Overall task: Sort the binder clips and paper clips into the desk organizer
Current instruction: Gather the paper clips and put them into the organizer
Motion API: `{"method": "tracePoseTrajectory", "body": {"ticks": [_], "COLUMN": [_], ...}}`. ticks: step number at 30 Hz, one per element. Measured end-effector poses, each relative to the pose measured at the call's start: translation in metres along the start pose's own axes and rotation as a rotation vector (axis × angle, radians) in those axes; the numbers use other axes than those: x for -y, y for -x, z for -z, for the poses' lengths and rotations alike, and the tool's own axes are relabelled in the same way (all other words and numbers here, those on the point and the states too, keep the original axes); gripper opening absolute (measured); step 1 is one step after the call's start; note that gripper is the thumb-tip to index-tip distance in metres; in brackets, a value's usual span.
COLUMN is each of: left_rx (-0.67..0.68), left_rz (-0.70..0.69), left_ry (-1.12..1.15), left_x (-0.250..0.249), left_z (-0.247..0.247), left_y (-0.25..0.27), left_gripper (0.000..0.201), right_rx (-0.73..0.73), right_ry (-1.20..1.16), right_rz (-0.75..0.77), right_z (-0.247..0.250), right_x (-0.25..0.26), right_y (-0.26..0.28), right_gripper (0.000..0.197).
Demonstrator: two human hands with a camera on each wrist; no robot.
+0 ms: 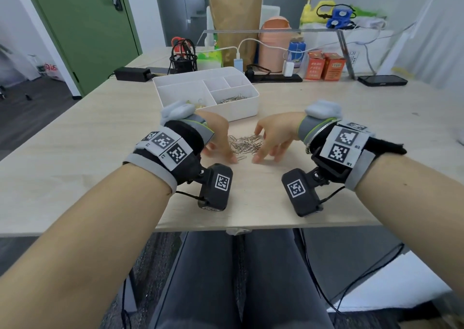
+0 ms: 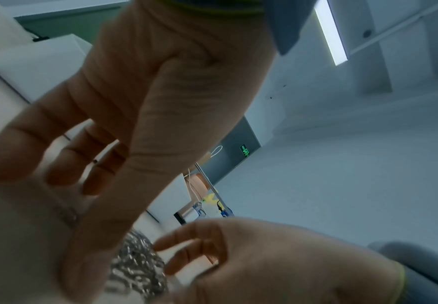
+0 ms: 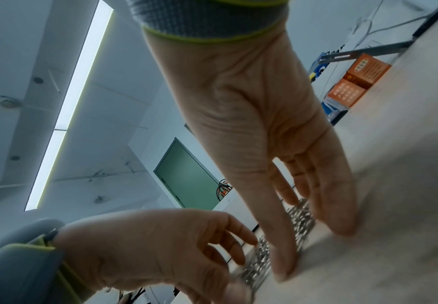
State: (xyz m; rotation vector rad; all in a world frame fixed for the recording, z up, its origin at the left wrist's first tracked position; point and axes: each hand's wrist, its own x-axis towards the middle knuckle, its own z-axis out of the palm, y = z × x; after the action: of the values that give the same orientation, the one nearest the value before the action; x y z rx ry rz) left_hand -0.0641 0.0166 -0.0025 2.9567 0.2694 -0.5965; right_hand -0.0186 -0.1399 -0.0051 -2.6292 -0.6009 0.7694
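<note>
A heap of silver paper clips [image 1: 244,144] lies on the wooden table between my two hands. My left hand [image 1: 219,140] stands at the heap's left side, fingers spread and tips on the table. My right hand [image 1: 272,140] mirrors it on the right, fingers spread and holding nothing. One loose clip [image 1: 241,158] lies just in front of the heap. Behind the hands stands the white desk organizer [image 1: 241,110], with paper clips [image 1: 233,99] in its right compartment and gold binder clips [image 1: 198,104] in its left one. The wrist views show the heap [image 2: 134,267] [image 3: 301,222] between thumbs and fingers.
Along the table's back stand a black mesh pen holder [image 1: 183,61], a power adapter [image 1: 131,74], a brown paper bag [image 1: 236,22], a pink bin [image 1: 275,45], orange boxes [image 1: 324,65] and a phone [image 1: 381,80]. The table's front edge [image 1: 238,225] is close to my lap.
</note>
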Motion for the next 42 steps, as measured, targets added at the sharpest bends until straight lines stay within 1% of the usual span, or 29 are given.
{"method": "tracePoseTrajectory", "body": {"ticks": [2,4,7,9,10,12,16,19,21,22,24,27,29,31,34,42], "left_rx": [-0.015,-0.031,-0.048,-0.035,-0.034,-0.03,-0.035,-0.03,-0.046,-0.059,-0.083,-0.089,-0.076,-0.064,-0.08,-0.1], "left_rz": [-0.022,-0.053,-0.094,-0.11,-0.113,-0.117,-0.134,-0.133,-0.131,-0.131,-0.123,-0.124,-0.135,-0.14,-0.159,-0.15], "left_ry": [0.071,0.158,0.217,0.273,0.3,0.349,0.353,0.407,0.43,0.43,0.427,0.441,0.437,0.457,0.488,0.522], "left_x": [-0.003,-0.004,-0.007,-0.008,-0.008,-0.009,-0.012,-0.013,-0.014,-0.014,-0.014,-0.015,-0.014,-0.012,-0.008,-0.008], "left_z": [-0.002,-0.003,-0.005,-0.007,-0.007,-0.008,-0.008,-0.005,-0.005,-0.005,-0.007,-0.007,-0.006,-0.006,-0.006,-0.003], "left_y": [-0.003,-0.007,-0.013,-0.014,-0.014,-0.014,-0.013,-0.011,-0.011,-0.012,-0.014,-0.013,-0.013,-0.013,-0.016,-0.015], "left_gripper": [0.069,0.062,0.037,0.031,0.032,0.03,0.025,0.014,0.01,0.012,0.023,0.029,0.025,0.009,0.017,0.018], "right_rx": [-0.023,-0.047,-0.077,-0.082,-0.079,-0.069,-0.071,-0.078,-0.093,-0.102,-0.111,-0.118,-0.12,-0.136,-0.143,-0.147], "right_ry": [-0.099,-0.142,-0.124,-0.128,-0.14,-0.175,-0.195,-0.222,-0.234,-0.25,-0.28,-0.309,-0.322,-0.33,-0.323,-0.325], "right_rz": [0.016,0.031,0.048,0.053,0.056,0.062,0.078,0.082,0.084,0.085,0.084,0.09,0.099,0.11,0.116,0.16], "right_z": [-0.004,-0.005,-0.005,-0.005,-0.005,-0.005,-0.007,-0.007,-0.007,-0.007,-0.006,-0.006,-0.006,-0.006,-0.006,0.0], "right_x": [0.004,0.009,0.013,0.013,0.013,0.012,0.015,0.016,0.016,0.016,0.015,0.012,0.011,0.01,0.01,0.008], "right_y": [-0.004,-0.008,-0.012,-0.014,-0.015,-0.016,-0.018,-0.018,-0.019,-0.019,-0.02,-0.021,-0.021,-0.023,-0.023,-0.022], "right_gripper": [0.081,0.068,0.043,0.026,0.022,0.021,0.016,0.016,0.016,0.016,0.017,0.017,0.018,0.019,0.019,0.015]}}
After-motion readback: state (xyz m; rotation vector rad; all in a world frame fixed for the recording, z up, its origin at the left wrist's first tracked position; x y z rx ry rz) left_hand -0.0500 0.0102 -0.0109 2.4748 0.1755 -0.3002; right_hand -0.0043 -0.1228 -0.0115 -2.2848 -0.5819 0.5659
